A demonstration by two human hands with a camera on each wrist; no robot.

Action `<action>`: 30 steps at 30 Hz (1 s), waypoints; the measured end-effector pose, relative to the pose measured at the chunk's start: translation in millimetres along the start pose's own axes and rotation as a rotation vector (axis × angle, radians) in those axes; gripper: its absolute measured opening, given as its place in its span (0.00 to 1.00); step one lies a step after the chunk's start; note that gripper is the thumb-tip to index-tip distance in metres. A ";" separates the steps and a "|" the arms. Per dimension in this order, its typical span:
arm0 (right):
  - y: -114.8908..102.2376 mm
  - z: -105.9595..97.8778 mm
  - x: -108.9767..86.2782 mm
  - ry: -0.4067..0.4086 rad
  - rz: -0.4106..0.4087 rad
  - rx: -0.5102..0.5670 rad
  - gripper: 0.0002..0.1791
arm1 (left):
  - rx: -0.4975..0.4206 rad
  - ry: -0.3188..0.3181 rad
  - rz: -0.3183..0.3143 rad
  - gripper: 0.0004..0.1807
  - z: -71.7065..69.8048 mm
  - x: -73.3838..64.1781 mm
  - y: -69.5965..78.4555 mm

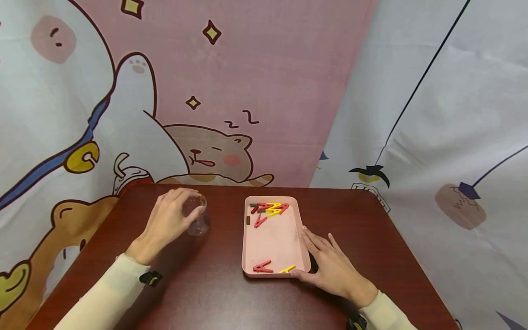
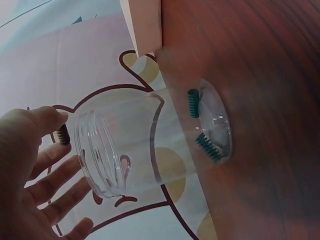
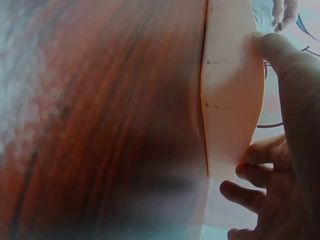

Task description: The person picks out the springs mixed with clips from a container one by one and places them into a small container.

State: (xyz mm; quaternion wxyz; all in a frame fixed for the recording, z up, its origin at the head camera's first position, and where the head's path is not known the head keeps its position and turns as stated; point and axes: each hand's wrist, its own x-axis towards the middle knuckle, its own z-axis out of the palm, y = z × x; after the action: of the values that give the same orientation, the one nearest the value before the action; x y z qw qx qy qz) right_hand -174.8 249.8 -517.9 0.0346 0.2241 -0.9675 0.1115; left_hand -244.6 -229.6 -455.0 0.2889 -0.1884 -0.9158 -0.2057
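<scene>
Left hand (image 1: 167,220) pinches a spring (image 2: 63,135); backdrop (image 1: 280,91) shows two Zs (image 1: 250,117).

I can see room for a hand to pass over the table (image 1: 224,259) between jar (image 1: 200,227) and tray (image 1: 274,245); the left hand (image 1: 168,220) crowds the jar's mouth, the right hand (image 1: 332,268) blocks the tray's near right corner.

glossy reddish-brown table (image 1: 214,293) before a pink-and-white cartoon backdrop (image 1: 280,91)
</scene>
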 end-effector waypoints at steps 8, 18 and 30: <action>1.4 -0.8 -0.2 0.002 -0.001 -0.005 0.67 | -0.010 0.020 -0.030 0.19 -3.0 -5.0 -10.1; 0.7 0.4 -3.5 0.018 -0.005 0.012 0.66 | -0.027 -0.014 -0.103 0.18 -7.2 -8.0 -12.8; 0.4 -0.6 -3.6 -0.013 0.010 0.023 0.67 | -0.071 -0.046 -0.165 0.18 -9.2 -10.5 -11.2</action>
State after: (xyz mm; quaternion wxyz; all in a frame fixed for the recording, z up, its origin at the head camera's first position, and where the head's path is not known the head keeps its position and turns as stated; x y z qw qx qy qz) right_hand -171.8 251.8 -517.9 0.0252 0.2202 -0.9676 0.1213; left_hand -237.7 -245.9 -457.5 0.2429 -0.1274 -0.9267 -0.2567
